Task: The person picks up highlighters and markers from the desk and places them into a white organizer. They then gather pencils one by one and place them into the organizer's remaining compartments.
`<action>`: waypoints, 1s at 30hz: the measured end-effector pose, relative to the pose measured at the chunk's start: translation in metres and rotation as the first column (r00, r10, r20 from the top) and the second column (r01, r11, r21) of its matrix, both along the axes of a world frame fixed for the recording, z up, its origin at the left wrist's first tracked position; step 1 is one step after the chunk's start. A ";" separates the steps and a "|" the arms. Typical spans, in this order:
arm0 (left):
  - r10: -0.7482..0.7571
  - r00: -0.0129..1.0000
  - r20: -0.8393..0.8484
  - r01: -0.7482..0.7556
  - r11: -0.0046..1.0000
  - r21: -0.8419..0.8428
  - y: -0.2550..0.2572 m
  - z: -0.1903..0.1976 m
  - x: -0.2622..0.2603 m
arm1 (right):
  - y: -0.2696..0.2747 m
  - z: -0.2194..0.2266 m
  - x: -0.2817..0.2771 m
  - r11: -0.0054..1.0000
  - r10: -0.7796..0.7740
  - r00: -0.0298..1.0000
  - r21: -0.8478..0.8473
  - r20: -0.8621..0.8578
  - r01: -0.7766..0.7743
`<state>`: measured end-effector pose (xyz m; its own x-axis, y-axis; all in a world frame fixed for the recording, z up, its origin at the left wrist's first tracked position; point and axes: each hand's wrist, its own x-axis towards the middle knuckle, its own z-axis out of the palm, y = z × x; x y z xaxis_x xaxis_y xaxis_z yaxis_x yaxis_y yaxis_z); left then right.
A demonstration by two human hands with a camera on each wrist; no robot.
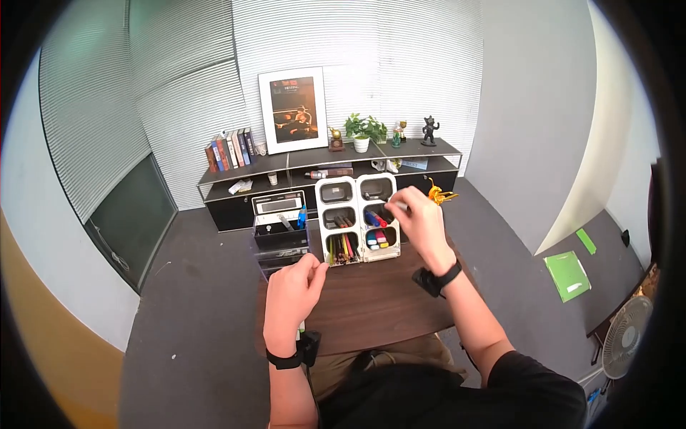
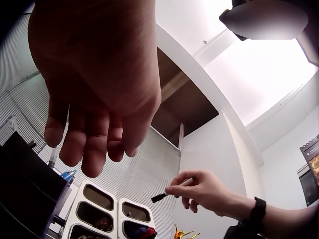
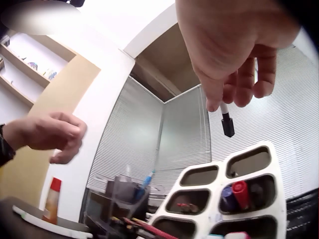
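My right hand (image 1: 425, 225) pinches a white marker with a black cap (image 3: 228, 125), cap pointing down, above the right column of a white six-compartment organizer (image 1: 359, 214). A red marker (image 3: 240, 194) and a blue marker (image 3: 229, 198) stand in its middle right compartment. Pencils (image 1: 343, 247) fill the lower left one, and pink, white and blue-capped pens (image 1: 377, 239) the lower right. My left hand (image 1: 291, 289) hovers over the table's left part, fingers loosely bent, holding nothing. Beside it is a dark desk caddy (image 1: 280, 239) with a blue pen (image 1: 302, 216).
The brown table (image 1: 364, 307) carries a gold figure (image 1: 439, 193) right of the organizer. A red-capped bottle (image 3: 52, 199) shows in the right wrist view. Behind the table stands a low black shelf (image 1: 300, 161) with books, a framed poster and a plant. A fan (image 1: 627, 336) is at right.
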<state>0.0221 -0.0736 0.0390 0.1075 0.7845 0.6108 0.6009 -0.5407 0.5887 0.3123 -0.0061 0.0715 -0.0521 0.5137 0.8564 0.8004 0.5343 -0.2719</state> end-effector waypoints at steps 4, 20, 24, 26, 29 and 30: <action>-0.035 0.999 -0.012 0.035 0.999 0.028 0.000 0.003 0.001 | 0.048 -0.007 0.012 0.996 -0.078 0.993 -0.047 0.083 0.082; -0.037 0.998 -0.045 0.040 0.996 0.080 0.003 -0.002 -0.001 | 0.094 -0.026 0.011 0.974 -0.096 0.955 -0.170 0.280 0.147; -0.036 0.998 -0.047 0.040 0.995 0.087 0.003 -0.003 0.000 | 0.095 -0.030 0.010 0.969 -0.074 0.960 -0.210 0.271 0.134; -0.037 0.998 -0.049 0.041 0.996 0.080 0.003 -0.002 0.000 | 0.094 -0.032 0.009 0.975 -0.065 0.965 -0.190 0.256 0.116; -0.039 0.998 -0.054 0.042 0.997 0.065 0.002 0.000 -0.001 | 0.093 -0.032 0.009 0.978 -0.049 0.973 -0.187 0.224 0.093; -0.040 0.998 -0.056 0.043 0.998 0.053 0.002 0.000 -0.001 | 0.092 -0.033 0.010 0.975 -0.042 0.977 -0.206 0.208 0.085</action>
<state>0.0211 -0.0714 0.0388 0.1732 0.7444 0.6449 0.6078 -0.5960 0.5247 0.3225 0.0859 0.0383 -0.1733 0.6906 0.7021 0.8806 0.4279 -0.2037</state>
